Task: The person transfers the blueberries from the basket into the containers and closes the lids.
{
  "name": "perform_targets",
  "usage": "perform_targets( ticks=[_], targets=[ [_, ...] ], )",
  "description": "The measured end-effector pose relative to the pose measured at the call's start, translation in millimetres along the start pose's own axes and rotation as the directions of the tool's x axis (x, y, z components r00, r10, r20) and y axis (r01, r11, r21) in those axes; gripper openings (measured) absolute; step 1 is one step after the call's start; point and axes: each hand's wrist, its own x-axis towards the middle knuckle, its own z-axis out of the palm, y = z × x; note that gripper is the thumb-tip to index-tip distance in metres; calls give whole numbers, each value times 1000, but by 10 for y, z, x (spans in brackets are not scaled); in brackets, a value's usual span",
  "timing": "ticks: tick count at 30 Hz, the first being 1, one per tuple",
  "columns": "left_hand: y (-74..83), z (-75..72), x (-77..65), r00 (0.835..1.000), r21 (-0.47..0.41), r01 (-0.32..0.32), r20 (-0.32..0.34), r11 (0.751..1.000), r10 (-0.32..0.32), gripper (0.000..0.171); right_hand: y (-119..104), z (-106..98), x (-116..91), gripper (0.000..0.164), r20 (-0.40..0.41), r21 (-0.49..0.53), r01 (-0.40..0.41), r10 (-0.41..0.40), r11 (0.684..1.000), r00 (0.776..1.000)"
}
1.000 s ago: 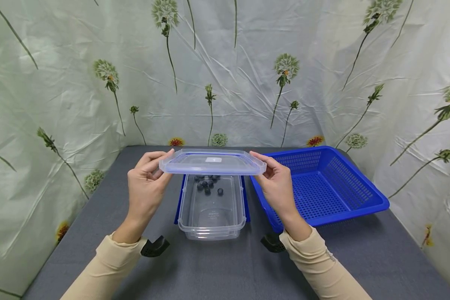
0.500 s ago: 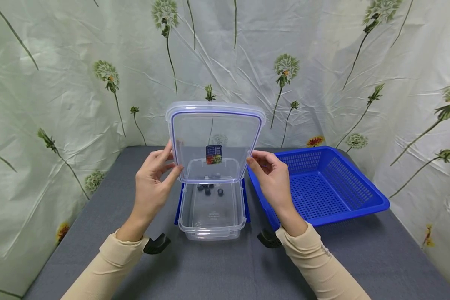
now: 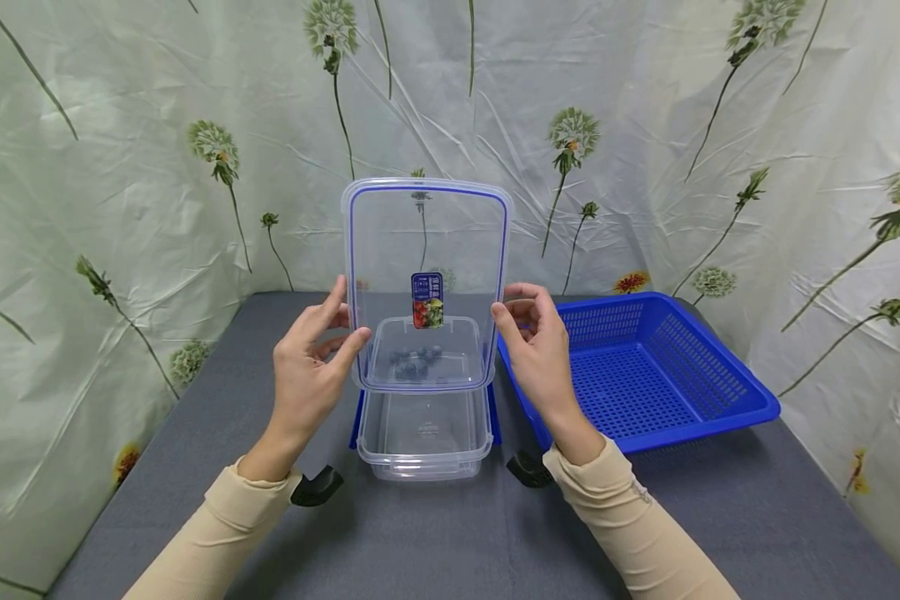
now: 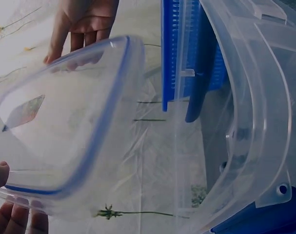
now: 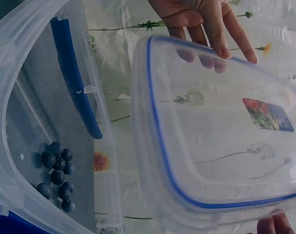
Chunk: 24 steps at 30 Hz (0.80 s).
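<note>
A clear plastic lid [image 3: 461, 242] with a blue seal and a small fruit sticker [image 3: 427, 302] is held almost upright between the hands. The left hand [image 3: 307, 367] pinches its left edge between thumb and fingers. At the opposite edge, the right hand [image 3: 543, 358] pinches it likewise. Under the lid sits a clear food container [image 3: 426, 463] on the table, uncovered. Several blueberries [image 5: 57, 163] lie in its far part; from the head they show blurred through the lid. Blue side clips [image 3: 495, 423] hang along the container's two long sides.
A large blue perforated basket [image 3: 693, 354] stands to the right, its near left side close to the right hand. Grey cloth [image 3: 195, 467] covers the table. A flower-printed curtain [image 3: 270, 142] hangs behind and at both sides.
The lid has swung from nearly flat to almost upright, its far edge rising and its sticker coming to face me. Both hands have kept their grip at its sides.
</note>
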Motion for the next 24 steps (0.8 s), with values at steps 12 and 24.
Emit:
perform_targets(
  ticks=[12, 24],
  targets=[
    [-17, -14, -11, 996, 26, 89, 27, 996, -90, 57, 17, 20, -68, 50, 42, -213, 122, -115, 970, 992],
    [-55, -92, -41, 963, 210, 176, 166, 962, -212, 53, 33, 29, -115, 60, 247, -398, 133, -34, 908, 968]
  ],
)
